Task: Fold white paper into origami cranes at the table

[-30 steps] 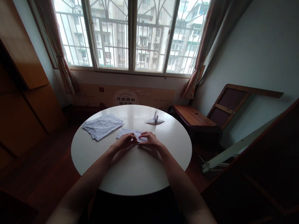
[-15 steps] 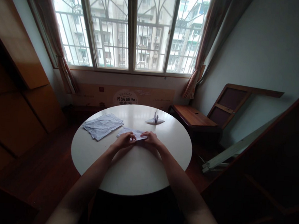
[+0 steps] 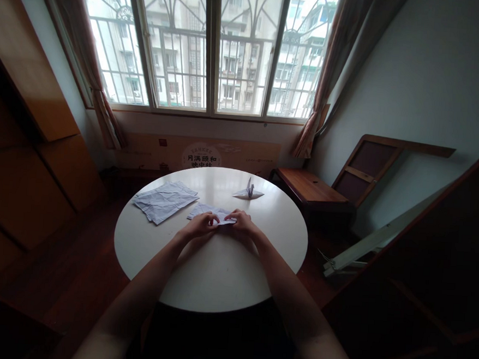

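On the round white table (image 3: 216, 276), a creased sheet of paper (image 3: 198, 209) lies under and between my two hands. My left hand (image 3: 201, 224) pinches its near edge, thumb and fingers close together. From the other side my right hand (image 3: 240, 221) grips the same edge with bent fingers. The paper between them looks folded, though the hands cover much of it. Just beyond my right hand stands a folded paper crane (image 3: 249, 190), touched by neither hand. Left of my hands rests a stack of crumpled, creased paper sheets (image 3: 166, 200).
A low wooden bench (image 3: 310, 185) stands at the right behind the table, with a wooden frame (image 3: 366, 164) against the wall. A pale folded stand (image 3: 366, 246) leans at the right. Orange cabinets (image 3: 29, 186) line the left. A printed box (image 3: 241, 155) lies below the window.
Almost nothing has moved. The fingers of both hands shift very slightly along the paper's near edge.
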The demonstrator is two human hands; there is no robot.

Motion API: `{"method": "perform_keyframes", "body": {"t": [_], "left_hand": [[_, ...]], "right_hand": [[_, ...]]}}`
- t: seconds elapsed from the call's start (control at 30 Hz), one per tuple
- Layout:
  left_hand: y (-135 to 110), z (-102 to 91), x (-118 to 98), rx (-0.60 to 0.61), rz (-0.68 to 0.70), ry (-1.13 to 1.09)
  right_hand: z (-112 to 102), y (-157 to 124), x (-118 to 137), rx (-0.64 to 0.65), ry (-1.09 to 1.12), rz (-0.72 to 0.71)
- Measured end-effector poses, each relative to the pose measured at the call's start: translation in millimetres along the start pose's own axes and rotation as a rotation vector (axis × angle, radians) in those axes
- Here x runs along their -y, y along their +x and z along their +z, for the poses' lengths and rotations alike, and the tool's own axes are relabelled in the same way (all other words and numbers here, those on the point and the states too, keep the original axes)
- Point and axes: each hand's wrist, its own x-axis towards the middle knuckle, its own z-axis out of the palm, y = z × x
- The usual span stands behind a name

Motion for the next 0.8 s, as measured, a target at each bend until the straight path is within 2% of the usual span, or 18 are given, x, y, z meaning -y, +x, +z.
{"method": "perform_keyframes", "body": {"t": [0.27, 0.43, 0.8], "left_hand": [[0, 0.5, 1, 0.007, 0.002, 0.03], [0, 0.0, -3, -0.015, -0.004, 0.138], [0, -4.4, -9, -0.074, -0.145, 0.189]], "right_hand": [[0, 0, 1, 0.017, -0.008, 0.007], [0, -1, 2, -0.051, -0.044, 0.042], [1, 3, -1, -0.097, -0.119, 0.194]]}}
